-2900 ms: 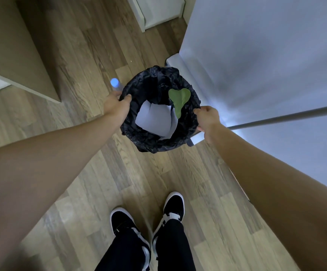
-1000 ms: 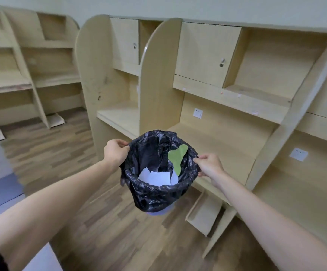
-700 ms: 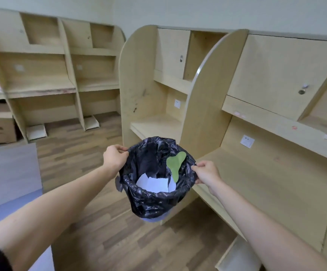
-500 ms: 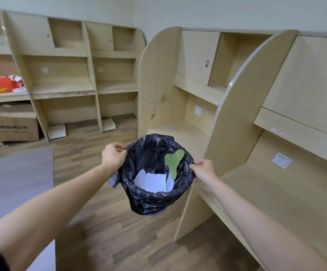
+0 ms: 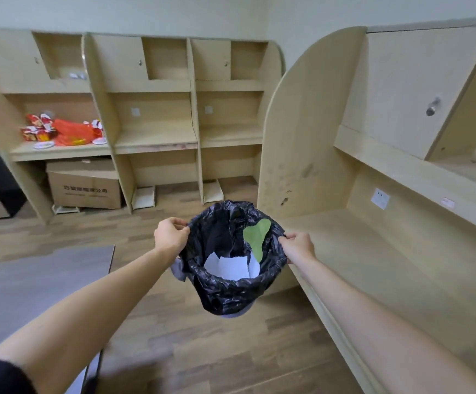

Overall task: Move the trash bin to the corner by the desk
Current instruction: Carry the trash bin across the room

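The trash bin (image 5: 231,291), lined with a crinkled black bag, hangs in the air at the middle of the view, above the wooden floor. White paper and a green leaf-shaped scrap lie inside it. My left hand (image 5: 170,236) grips the bin's left rim and my right hand (image 5: 298,247) grips its right rim. A pale wooden desk (image 5: 379,268) runs along the right, its rounded side panel just behind the bin. The corner where this desk meets the back row of desks lies beyond the bin.
A row of wooden desk cubicles (image 5: 157,137) lines the back wall. A cardboard box (image 5: 84,184) sits under the left one, with red packets (image 5: 63,132) on its top. A grey tabletop (image 5: 40,282) juts in from the left.
The view has swung left: the back row of desks now fills the middle and the side panel has shifted right. Both hands still hold the bin at the same height.
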